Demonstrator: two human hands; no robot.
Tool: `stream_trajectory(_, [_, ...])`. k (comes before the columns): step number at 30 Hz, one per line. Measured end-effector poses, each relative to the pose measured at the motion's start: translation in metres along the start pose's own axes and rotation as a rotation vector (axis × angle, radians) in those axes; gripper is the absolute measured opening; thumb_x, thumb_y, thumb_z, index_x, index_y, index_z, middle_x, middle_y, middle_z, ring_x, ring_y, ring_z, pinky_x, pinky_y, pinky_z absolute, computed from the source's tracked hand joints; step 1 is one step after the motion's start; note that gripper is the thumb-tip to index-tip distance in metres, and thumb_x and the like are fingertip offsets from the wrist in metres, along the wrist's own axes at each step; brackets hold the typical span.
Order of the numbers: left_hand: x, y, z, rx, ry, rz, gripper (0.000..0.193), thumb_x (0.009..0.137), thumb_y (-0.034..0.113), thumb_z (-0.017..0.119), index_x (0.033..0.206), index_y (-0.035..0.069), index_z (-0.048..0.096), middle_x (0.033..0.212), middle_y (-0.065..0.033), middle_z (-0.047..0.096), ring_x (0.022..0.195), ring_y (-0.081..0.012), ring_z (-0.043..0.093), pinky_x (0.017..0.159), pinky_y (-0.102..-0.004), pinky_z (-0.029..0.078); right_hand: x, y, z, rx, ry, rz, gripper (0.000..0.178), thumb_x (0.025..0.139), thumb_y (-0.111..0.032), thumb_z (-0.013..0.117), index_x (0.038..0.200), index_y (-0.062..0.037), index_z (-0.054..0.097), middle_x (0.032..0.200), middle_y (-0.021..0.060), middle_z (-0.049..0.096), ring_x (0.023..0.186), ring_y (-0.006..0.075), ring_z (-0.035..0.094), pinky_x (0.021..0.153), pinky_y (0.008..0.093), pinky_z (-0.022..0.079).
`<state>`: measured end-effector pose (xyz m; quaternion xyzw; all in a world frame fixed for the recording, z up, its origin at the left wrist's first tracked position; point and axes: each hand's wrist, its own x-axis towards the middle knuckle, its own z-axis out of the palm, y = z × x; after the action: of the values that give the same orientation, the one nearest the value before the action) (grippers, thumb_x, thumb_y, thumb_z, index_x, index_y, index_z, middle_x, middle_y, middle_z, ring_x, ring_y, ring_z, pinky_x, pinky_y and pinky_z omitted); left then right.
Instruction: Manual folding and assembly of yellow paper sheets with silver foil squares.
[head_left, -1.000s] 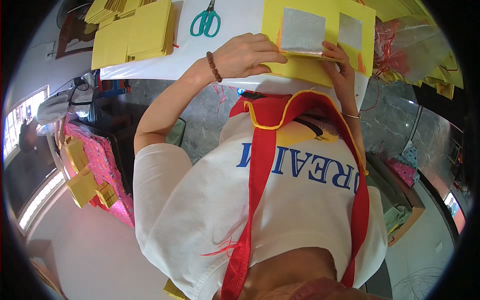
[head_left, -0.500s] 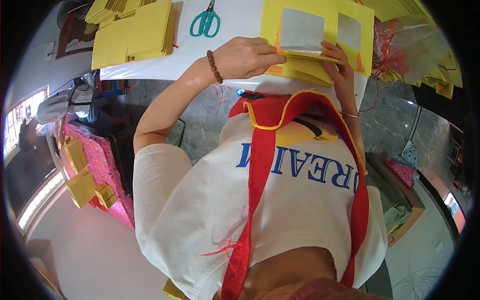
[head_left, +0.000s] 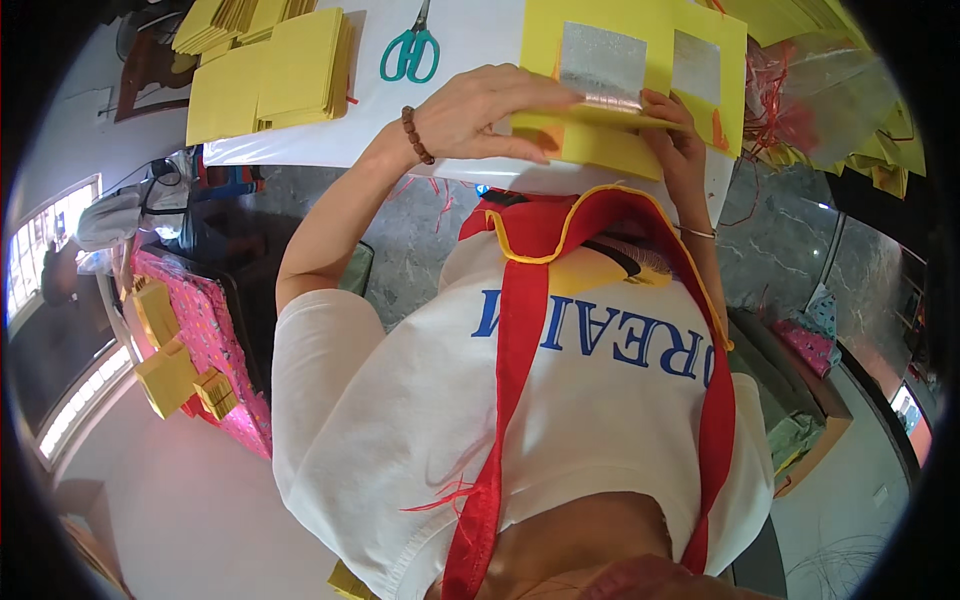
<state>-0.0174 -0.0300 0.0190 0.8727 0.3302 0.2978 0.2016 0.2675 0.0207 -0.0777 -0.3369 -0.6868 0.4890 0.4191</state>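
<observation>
1 folded yellow paper (head_left: 610, 149), lt hand (head_left: 480, 110) & rt hand (head_left: 682, 145) at fold

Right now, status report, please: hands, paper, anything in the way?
Left hand: thumb and fingers apart at the flap. Right hand: gripping its other end. Yellow paper: silver-patched, flap raised. Scissors: lying apart, not in the way.

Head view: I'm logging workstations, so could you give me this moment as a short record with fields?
Left hand: thumb and fingers parted, at the left end of the yellow paper; fingers blurred
Right hand: gripping the paper's raised flap
Paper: two silver patches showing
Surface: white table
Tool: scissors, teal handles, lying beyond the left hand
Left side: yellow stacks
Right side: clear bag, red strings
</observation>
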Motion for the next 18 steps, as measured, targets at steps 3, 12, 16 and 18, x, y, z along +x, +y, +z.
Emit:
stream_trajectory(3, [-0.002,-0.001,0.009,0.052,0.075,-0.093,0.035,0.082,0.026,0.064,0.111,0.006,0.06,0.1,-0.0105,0.063,0.092,-0.0285,0.057,0.08,-0.0353,0.045,0.0,0.006,0.001,0.037,0.028,0.005,0.023,0.08,-0.005,0.062,0.103,-0.0085,0.06,0.119,0.0067,0.058,0.119,0.022,0.046,0.108,0.0392,0.026])
stream_trajectory(12, [-0.015,-0.022,0.032,0.031,0.131,-0.182,0.025,0.087,0.023,0.057,0.105,0.006,0.062,0.089,-0.0086,0.063,0.085,-0.0263,0.056,0.076,-0.0359,0.046,0.002,0.006,-0.001,0.041,0.021,0.022,0.024,0.083,-0.004,0.058,0.106,-0.007,0.061,0.119,0.0066,0.058,0.121,0.0214,0.043,0.106,0.0363,0.027])
stream_trajectory(16, [-0.01,-0.01,0.026,-0.091,0.133,-0.323,0.033,0.083,0.022,0.064,0.112,0.008,0.059,0.098,-0.0086,0.062,0.091,-0.027,0.054,0.08,-0.0363,0.045,0.001,0.004,0.0,0.074,0.054,0.113,0.027,0.085,-0.008,0.057,0.112,-0.0068,0.06,0.119,0.0059,0.057,0.125,0.0237,0.039,0.104,0.0356,0.029])
stream_trajectory(18, [-0.012,-0.015,0.028,-0.014,0.171,-0.296,0.04,0.077,0.018,0.067,0.115,0.01,0.057,0.103,-0.0087,0.06,0.095,-0.028,0.052,0.082,-0.0372,0.043,0.002,0.001,0.004,0.072,0.058,0.106,0.025,0.084,-0.008,0.057,0.109,-0.0064,0.061,0.12,0.0057,0.056,0.124,0.0241,0.039,0.104,0.0357,0.029])
